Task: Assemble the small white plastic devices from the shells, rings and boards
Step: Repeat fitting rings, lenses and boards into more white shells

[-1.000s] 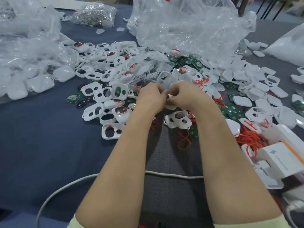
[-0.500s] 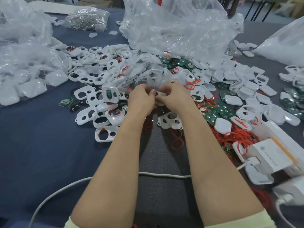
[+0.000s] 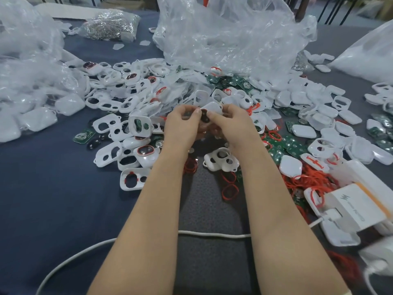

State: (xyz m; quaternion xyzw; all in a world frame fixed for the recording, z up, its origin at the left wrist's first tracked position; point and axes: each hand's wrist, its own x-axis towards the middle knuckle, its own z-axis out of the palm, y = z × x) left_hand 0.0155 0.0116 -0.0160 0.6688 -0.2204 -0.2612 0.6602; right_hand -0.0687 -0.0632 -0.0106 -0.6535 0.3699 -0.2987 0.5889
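Head view: a small white shell (image 3: 212, 107) is held up over the middle of the worktop (image 3: 53, 199), just in front of the parts heap, pinched btwn both hands. Left hand (image 3: 181, 124) has its fingers curled under, w/ the thumb on the shell's left edge. Right hand (image 3: 230, 124) grips the right side the same way, thumb on the near face. A dark round piece (image 3: 204, 117) shows btwn the two thumbs, against the shell; can't tell if it's seated.

Just below the hands a white frame shell (image 3: 221, 162) w/ three holes lies on the worktop. Loose red rings (image 3: 230, 191) lie beside it, w/ a thicker tangle of them further right. Green boards (image 3: 291, 145) are scattered right of the right wrist, w/ more at the far side by the crumpled clear plastic bag (image 3: 229, 35). Left of the hands is a heap of open frame shells (image 3: 110, 126), a few w/ red rings fitted. To the right lie solid white covers (image 3: 304, 131), mostly flat.

Further out: bags of white parts (image 3: 27, 103) at far left, a bag of small metal bits (image 3: 110, 24) at the back, a white bag (image 3: 370, 54) at far right. A white box (image 3: 357, 206) w/ a lightning mark sits at near right. A white cable (image 3: 212, 234) runs from beside it across the worktop, beneath both forearms.
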